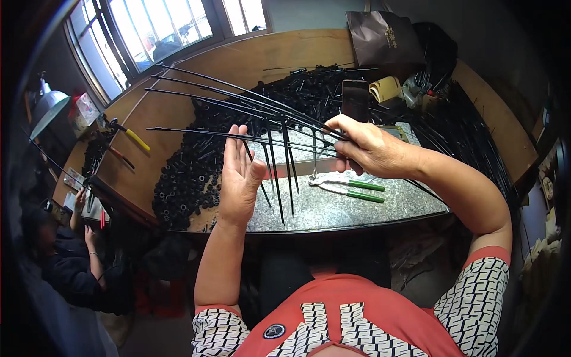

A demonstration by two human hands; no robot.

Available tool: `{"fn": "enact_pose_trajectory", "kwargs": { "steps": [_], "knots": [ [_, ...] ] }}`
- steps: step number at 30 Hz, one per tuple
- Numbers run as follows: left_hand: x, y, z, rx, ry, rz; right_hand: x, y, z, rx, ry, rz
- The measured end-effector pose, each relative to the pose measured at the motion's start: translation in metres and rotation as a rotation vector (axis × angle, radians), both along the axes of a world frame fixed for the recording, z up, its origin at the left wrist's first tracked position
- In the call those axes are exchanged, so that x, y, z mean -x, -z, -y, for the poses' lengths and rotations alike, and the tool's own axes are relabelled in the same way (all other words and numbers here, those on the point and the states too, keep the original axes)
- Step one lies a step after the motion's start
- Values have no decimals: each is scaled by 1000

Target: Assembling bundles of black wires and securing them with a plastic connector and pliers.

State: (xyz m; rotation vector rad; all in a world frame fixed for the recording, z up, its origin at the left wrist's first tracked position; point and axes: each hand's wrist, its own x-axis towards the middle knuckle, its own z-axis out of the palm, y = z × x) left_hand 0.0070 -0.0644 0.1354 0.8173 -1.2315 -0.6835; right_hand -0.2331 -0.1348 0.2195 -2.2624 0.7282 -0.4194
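Note:
My right hand (366, 146) is closed around one end of a bundle of thin black umbrella ribs (256, 107). They fan out to the left above the worktop, and several hinged struts hang down from them. My left hand (239, 181) is held upright under the fan, fingers stretched and palm turned to the right. One rib passes across its fingers; whether it touches them I cannot tell. Below the ribs, a pair of pincers with green handles (366, 189) lies on the speckled grey slab (345, 215).
Heaps of small black parts (184, 178) cover the left and back of the wooden-walled bench (250, 56). Long black rods (470, 137) lie at the right. A dark phone-like slab (355, 98) and a paper bag (383, 38) stand behind. Another person (77, 256) sits at far left.

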Motion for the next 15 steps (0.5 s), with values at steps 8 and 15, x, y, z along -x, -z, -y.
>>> {"fn": "enact_pose_trajectory", "kwargs": {
  "steps": [8, 15],
  "knots": [
    [26, -1, 2, -77, 105, 162, -19, 11, 5, 94, -67, -27],
    [55, 17, 10, -24, -156, 430, -37, 10, -5, -109, -116, 157]
  ]
}}
